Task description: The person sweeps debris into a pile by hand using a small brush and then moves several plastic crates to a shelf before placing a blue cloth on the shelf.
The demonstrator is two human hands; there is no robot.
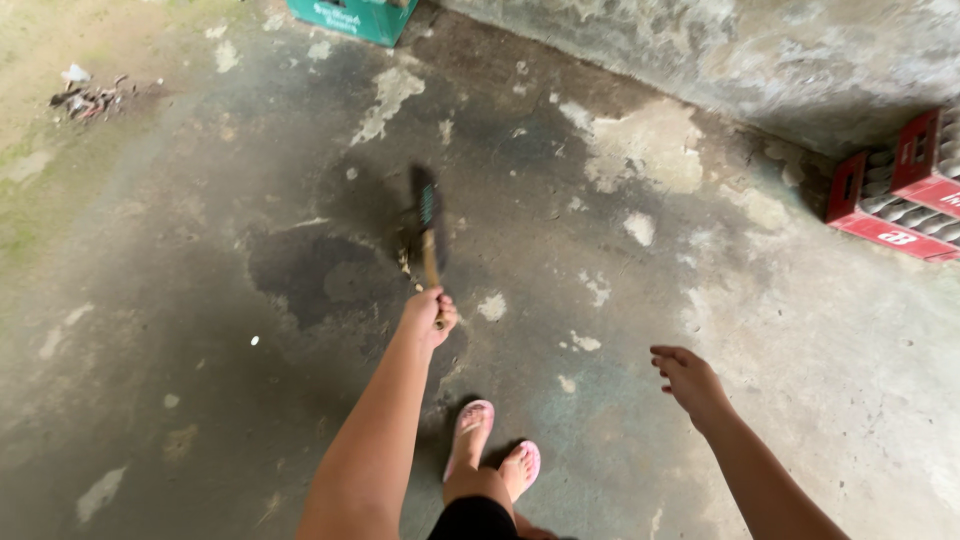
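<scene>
The left hand [430,315] has its fingers curled tight round the end of a broom's wooden handle [431,262], which runs forward from the fist to the blurred dark bristle head [425,212] low over the stained concrete floor [600,200]. The right hand [690,380] hangs free, holding nothing, its fingers loosely bent and slightly apart. 2 feet in pink flip-flops [495,450] stand below. 2 red bottle crates [900,190] sit by the wall, and a green crate [355,18] at the top.

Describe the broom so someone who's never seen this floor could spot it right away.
Start at the big dark damp patch in the middle of the concrete floor. At its right edge stands the broom, its wooden handle running down into the left hand. It alone has a teal-banded bristle head.
</scene>
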